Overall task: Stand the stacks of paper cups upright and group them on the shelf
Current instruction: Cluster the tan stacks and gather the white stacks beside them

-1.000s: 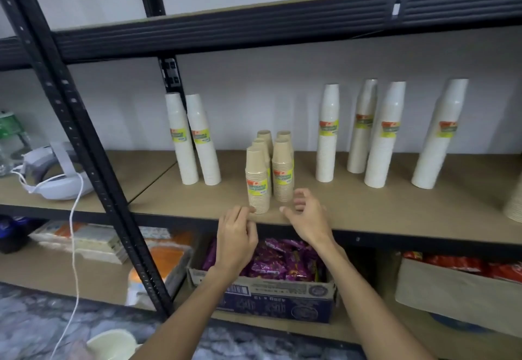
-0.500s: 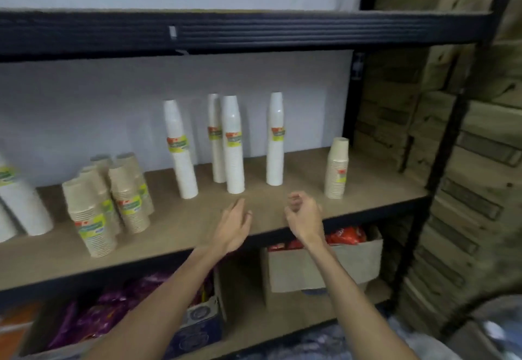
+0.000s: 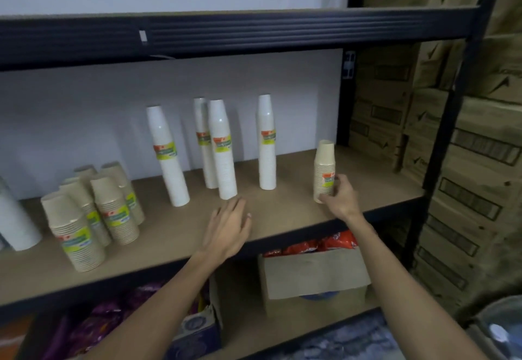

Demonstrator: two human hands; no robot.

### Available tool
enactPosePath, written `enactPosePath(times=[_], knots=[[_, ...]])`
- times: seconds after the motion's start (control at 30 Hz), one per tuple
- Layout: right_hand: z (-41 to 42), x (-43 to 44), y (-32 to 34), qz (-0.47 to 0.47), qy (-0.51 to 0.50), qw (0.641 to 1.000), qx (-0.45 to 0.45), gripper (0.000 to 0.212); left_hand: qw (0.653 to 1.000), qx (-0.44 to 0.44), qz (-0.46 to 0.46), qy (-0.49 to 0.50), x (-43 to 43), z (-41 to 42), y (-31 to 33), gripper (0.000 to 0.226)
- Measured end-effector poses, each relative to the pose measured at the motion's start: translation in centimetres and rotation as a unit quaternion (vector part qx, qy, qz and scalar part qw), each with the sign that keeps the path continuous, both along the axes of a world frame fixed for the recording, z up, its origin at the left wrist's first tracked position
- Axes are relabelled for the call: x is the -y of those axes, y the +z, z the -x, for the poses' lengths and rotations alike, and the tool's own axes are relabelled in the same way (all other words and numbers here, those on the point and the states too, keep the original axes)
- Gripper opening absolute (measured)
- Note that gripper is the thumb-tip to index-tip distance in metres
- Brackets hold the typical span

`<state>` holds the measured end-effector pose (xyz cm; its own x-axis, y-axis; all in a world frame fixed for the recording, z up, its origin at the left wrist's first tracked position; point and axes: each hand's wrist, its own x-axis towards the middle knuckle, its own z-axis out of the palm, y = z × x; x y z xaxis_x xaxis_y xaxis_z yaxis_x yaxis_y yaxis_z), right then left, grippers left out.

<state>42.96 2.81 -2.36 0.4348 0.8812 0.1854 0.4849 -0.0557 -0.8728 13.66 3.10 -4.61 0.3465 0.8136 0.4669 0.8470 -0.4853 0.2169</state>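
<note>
A lone short tan cup stack (image 3: 324,167) stands upright near the right end of the wooden shelf (image 3: 285,212). My right hand (image 3: 340,198) wraps its fingers around the base of that stack. My left hand (image 3: 228,228) hovers flat and open over the shelf's front edge, holding nothing. Several short tan cup stacks (image 3: 93,212) stand grouped at the left. Several tall white cup stacks (image 3: 220,147) stand upright along the back wall. Another white stack (image 3: 14,224) shows at the far left edge.
A black shelf beam (image 3: 226,34) runs overhead and a black upright post (image 3: 449,122) bounds the right end. Cardboard boxes (image 3: 466,147) are piled to the right. Below, a carton with red packets (image 3: 313,272) and a box of purple packets (image 3: 118,317) sit on the lower shelf.
The view swung right along the shelf. My right hand reached out to the lone tan stack at the right end and closed on its base. My left hand advanced over the shelf edge.
</note>
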Motion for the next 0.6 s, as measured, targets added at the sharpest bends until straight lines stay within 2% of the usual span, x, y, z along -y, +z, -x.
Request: enactPosePath(times=[0.13,0.27,0.37,0.6], knots=[[3.3,1.2,-0.2,-0.015,0.054,0.998,0.011,0.051,0.999,-0.021,-0.041,0.001,1.7,3.3,0.5,0.041],[9.3,2.8,-0.2,-0.028,0.141,0.990,0.006,0.052,0.996,-0.027,-0.084,0.002,4.8,8.1,-0.3,0.038],[14.4,3.4,-0.4,-0.031,0.196,0.980,0.004,0.058,0.995,-0.008,-0.096,0.030,7.2,12.4,-1.2,0.038],[25.6,4.7,-0.8,-0.043,0.266,0.963,0.001,0.053,0.980,0.048,-0.156,0.113,11.7,22.8,-1.8,0.034]])
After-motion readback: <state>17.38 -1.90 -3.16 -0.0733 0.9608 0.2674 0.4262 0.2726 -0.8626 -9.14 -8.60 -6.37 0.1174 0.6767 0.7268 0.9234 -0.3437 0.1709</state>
